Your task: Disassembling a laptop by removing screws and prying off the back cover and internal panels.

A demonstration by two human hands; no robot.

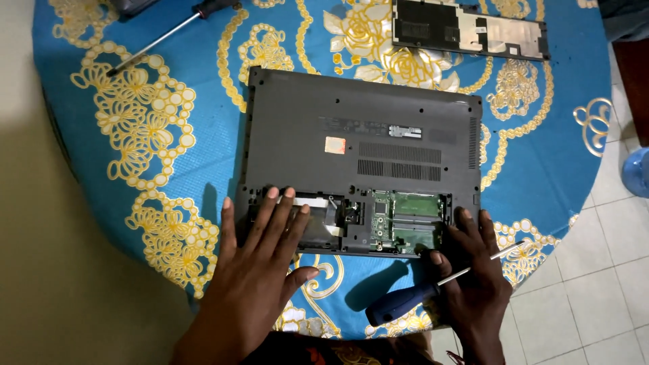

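A dark grey plastic laptop (362, 162) is laid upside down on the round worktop (189, 155), which is covered by a blue cloth with yellow floral loops. Its opened bottom bay is seen to hold a green circuit board (409, 220). The left hand (260, 260) is spread flat, fingers released, over the bay's left part. A blue-handled screwdriver (433, 287) is grasped by the right hand (473, 270) at the laptop's near right corner. A detached grey cover panel (470, 30) and a second, black-handled screwdriver (169, 30) are laid at the far edge. White floor tiles (608, 270) are seen at the right.

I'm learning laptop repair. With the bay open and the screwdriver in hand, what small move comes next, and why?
Probably swing the blue-handled screwdriver in the right hand tip-first toward the open bay: its shaft points away off the laptop, while the left hand already steadies that edge.
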